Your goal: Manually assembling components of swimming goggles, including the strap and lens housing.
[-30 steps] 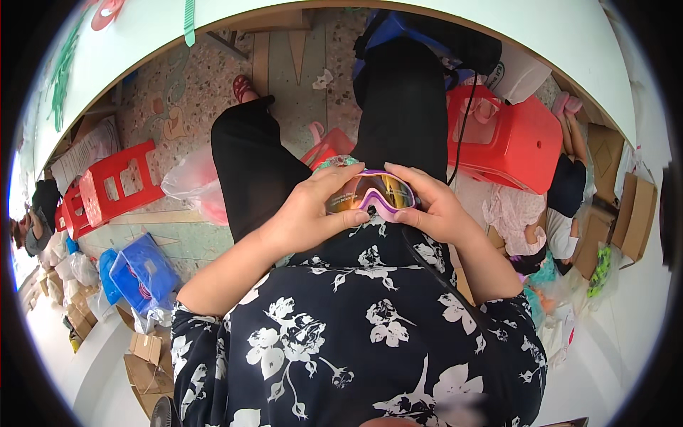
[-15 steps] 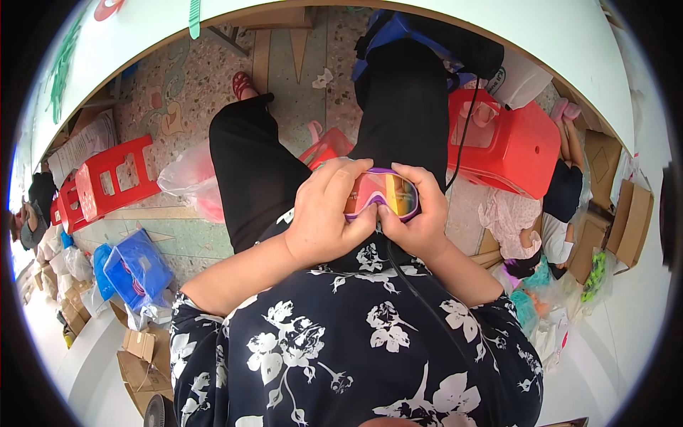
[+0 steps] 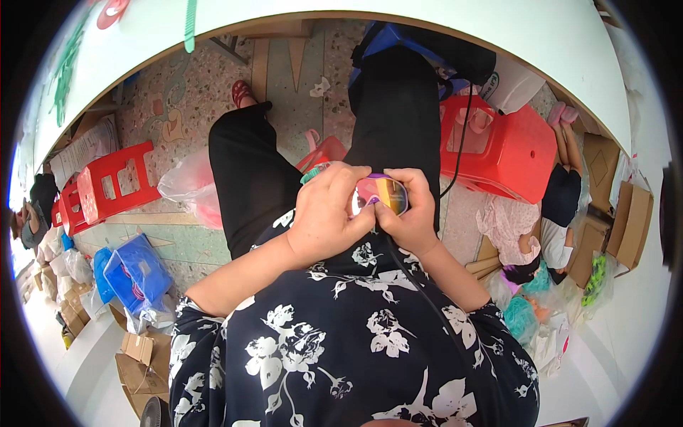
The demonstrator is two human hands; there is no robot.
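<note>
A pair of goggles [image 3: 393, 195] with a purple rim and shiny, mirrored orange-yellow lenses is between my hands, over my lap. My left hand [image 3: 321, 208] grips its left side, with bent fingers over the far edge and the thumb at the nose bridge. From the other side my right hand [image 3: 414, 219] pinches it, thumb also near the bridge and index finger along the top rim. Both hands are closed on the goggles. My fingers hide much of the left lens. A bit of teal material [image 3: 313, 174] shows just beyond my left hand; what it belongs to is unclear.
A white table [image 3: 270, 16] curves across the far side, with green strips [image 3: 190, 25] on it. Red stools [image 3: 509, 153] stand right and left. A black cable [image 3: 466, 135] hangs near my right leg. Bags, a blue package [image 3: 139, 270] and cardboard boxes [image 3: 633, 224] lie around.
The goggles have turned slightly in my hands, and my fingers cover more of them. More of the teal material shows beyond my left hand. Both hands keep their hold.
</note>
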